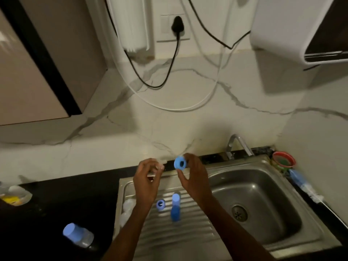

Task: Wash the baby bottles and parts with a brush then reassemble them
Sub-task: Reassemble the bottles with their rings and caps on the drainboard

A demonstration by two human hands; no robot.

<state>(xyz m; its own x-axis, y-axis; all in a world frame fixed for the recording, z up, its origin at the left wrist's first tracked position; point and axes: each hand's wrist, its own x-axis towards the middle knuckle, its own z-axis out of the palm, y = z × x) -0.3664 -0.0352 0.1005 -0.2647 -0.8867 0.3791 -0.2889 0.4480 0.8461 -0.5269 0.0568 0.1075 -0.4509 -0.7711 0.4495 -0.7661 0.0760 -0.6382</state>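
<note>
Blue plastic screw ring [180, 162], round with a dark central hole: pinched between thumb and fingertips of the right hand [192, 176], raised above the rear edge of the ribbed steel draining board [188, 228]. Left hand [147, 178]: fingers curled around a small pale part [159, 167], too blurred to be identified, level with and just beside the right hand. Second blue ring [160, 204] and upright blue-capped bottle [175, 208]: set on the draining board below and between the two hands. Clear bottle with blue cap [78, 235]: laid tilted on the black counter [66, 200], well below and left of the left hand. Steel sink basin [263, 194] and tap [238, 146]: located to the right of the right hand.
</note>
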